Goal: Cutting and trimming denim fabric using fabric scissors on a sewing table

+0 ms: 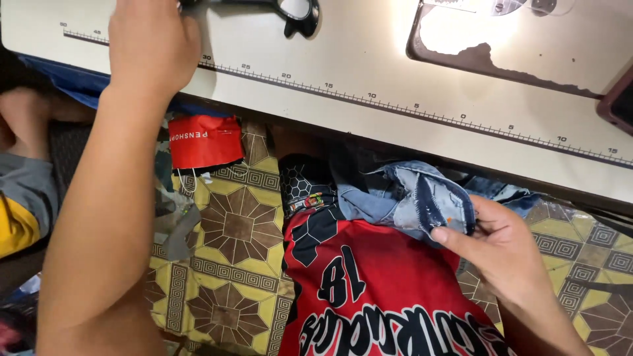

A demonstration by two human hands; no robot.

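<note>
L hand (153, 41) on tabletop (369, 59) far edge by black scissors (297, 14), fingers cut off, grip unclear. R hand (504, 247) pinches denim piece (412, 194) below near edge.

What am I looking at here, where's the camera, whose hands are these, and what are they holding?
This is one picture from a camera worn on a person's head, looking down at their own bare hands. The left hand reaches up onto a pale sewing table with a ruler printed along its edge, next to black scissors. The right hand pinches a piece of blue denim over the lap, above a red and black jersey. Below is a patterned yellow tiled floor with a red bag.
</note>
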